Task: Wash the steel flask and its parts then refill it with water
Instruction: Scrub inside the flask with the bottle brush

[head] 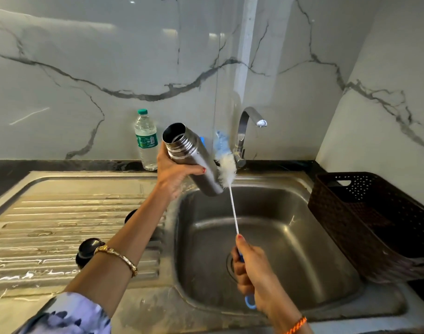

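Right hand (250, 273) gripped the bottle brush (226, 162) handle, bristles against the flask (190, 160) wall; left hand (174, 174) held the open flask tilted over the sink (302, 237). Scrubbing the outside; tap (249, 124) off, probably rinse next

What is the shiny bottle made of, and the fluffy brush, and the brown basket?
The flask looks like brushed steel: grey, with soft reflections and ridged threads at its open mouth. The brush seems to have soft white and blue bristles, probably nylon or sponge, on a thin white stem, perhaps plastic. The brown basket looks like moulded plastic, with a woven pattern and punched holes.
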